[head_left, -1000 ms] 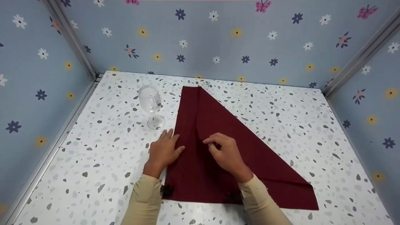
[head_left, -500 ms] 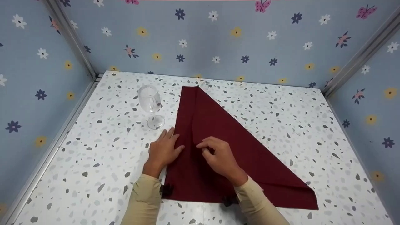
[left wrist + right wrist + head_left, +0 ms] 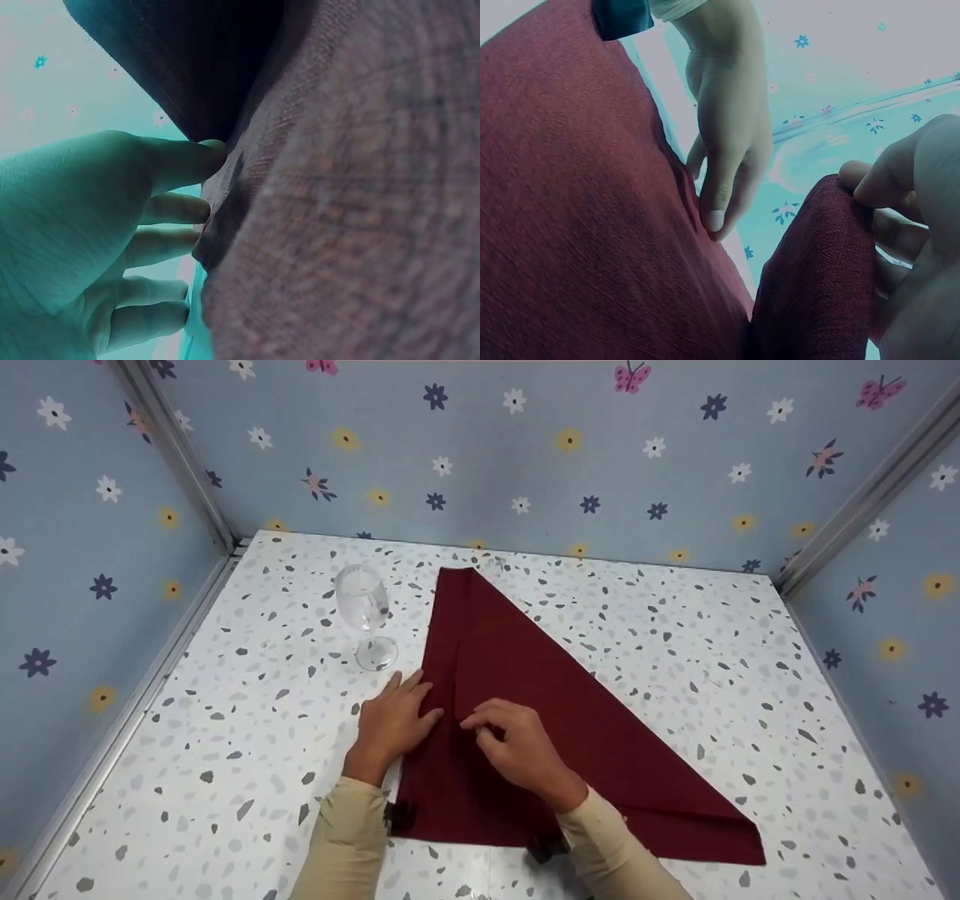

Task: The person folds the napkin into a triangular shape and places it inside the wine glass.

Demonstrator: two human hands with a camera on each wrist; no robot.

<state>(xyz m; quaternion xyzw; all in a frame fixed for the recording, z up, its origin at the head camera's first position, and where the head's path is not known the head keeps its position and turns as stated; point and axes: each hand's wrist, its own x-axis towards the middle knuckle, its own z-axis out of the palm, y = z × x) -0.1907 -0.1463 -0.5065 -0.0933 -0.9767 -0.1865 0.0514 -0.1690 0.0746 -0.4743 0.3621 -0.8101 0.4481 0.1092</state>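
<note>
A dark red cloth napkin (image 3: 540, 667) lies folded over diagonally, its long slanted fold running down the right side. My left hand (image 3: 392, 724) rests on its left edge with the fingers straight and spread; in the left wrist view the thumb of that hand (image 3: 90, 217) touches the fabric. My right hand (image 3: 521, 746) pinches the corner of the upper layer between thumb and fingers. Seen from the right wrist, this flap (image 3: 821, 255) stands raised above the lower layer (image 3: 592, 202), close to the left hand (image 3: 731, 135).
A clear stemmed glass (image 3: 363, 604) stands upright beyond my left fingertips, left of the napkin. The speckled white tabletop (image 3: 247, 705) is bounded by flower-patterned panels (image 3: 480, 450) at the back and both sides.
My right hand has drawn the pinched corner left and slightly toward me, narrowing the strip of lower layer on the left. The left hand has stayed in place.
</note>
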